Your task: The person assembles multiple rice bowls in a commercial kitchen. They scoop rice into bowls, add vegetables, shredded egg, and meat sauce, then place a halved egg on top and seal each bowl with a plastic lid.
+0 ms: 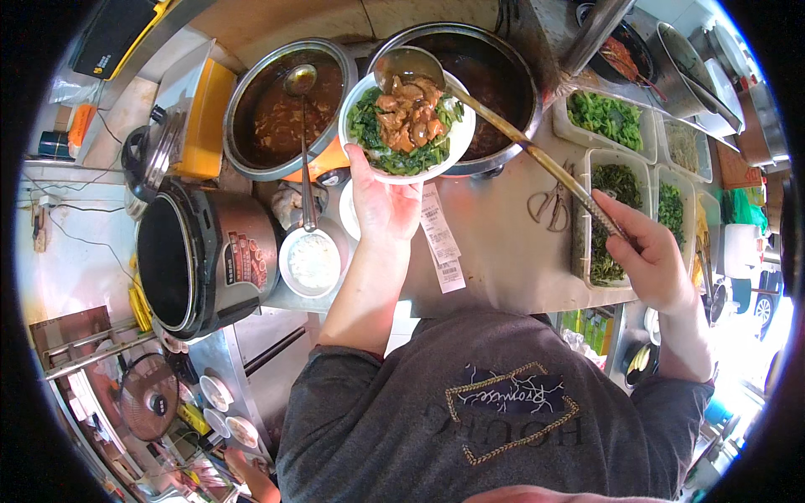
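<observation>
My left hand (379, 194) holds up a white bowl (460, 142) from below, its thumb on the near rim. Inside lie chopped cooked greens (366, 126), topped with chunks of brown stewed meat (409, 119) in sauce. The fingers of my right hand (650, 256) are wrapped round the long handle of a ladle (511, 134). Tilted over the bowl's far rim, the ladle's cup touches or nearly touches the meat. Behind the bowl stand two pots: a left pot (241, 159) of brown stew with a second ladle (307, 168) in it, and a partly hidden right pot (524, 71).
Left of the counter's middle sit an open cooker (243, 226) and a small bowl of white food (310, 261). Paper slips (442, 239) and scissors (549, 205) lie on the counter. Tubs of chopped greens (610, 121) line the right; a fan (151, 398) stands lower left.
</observation>
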Demonstrator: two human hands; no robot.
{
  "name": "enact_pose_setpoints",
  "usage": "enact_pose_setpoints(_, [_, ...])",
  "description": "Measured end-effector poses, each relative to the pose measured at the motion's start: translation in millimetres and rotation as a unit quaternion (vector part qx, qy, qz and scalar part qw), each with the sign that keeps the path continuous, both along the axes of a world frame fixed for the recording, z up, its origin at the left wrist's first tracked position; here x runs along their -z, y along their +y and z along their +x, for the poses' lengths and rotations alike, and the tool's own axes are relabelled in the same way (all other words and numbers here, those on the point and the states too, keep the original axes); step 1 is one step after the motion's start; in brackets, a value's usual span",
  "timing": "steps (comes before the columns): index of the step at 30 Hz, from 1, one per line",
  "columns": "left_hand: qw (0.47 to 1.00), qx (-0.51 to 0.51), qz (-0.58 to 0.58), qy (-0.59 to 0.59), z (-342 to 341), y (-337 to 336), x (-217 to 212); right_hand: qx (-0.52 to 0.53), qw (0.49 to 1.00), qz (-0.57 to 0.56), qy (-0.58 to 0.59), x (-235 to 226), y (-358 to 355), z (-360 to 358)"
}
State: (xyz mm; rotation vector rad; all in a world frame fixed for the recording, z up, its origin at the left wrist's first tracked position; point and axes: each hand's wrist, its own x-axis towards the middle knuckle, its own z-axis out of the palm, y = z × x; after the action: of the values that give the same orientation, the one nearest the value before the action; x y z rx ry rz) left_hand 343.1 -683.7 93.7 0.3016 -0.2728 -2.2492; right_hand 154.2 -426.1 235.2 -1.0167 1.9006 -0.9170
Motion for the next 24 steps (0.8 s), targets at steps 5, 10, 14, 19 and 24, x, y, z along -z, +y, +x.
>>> enact_pose_setpoints(5, [0.999,0.011,0.027,0.013,-2.3,3.2,4.8,0.007,0.995,-0.034,0.095,9.8,3.3,3.8])
enact_pose_setpoints(10, [1.0,0.018,0.004,0.001,-1.4,3.0,11.6,0.121,0.932,-0.001,-0.342,6.0,-4.2,-6.7])
enact_pose_setpoints(14, [0.998,0.034,-0.061,-0.001,0.7,9.5,15.3,0.134,0.889,-0.098,-0.426,28.8,-26.0,-11.6])
enact_pose_setpoints(19, [0.973,0.024,-0.192,-0.126,29.5,49.8,16.9,0.149,0.901,-0.084,-0.399,98.2,-73.8,-5.2])
enact_pose_setpoints(24, [0.97,0.215,-0.109,-0.027,72.2,102.7,22.5,0.1,0.894,-0.06,-0.433,129.9,-55.2,0.1])
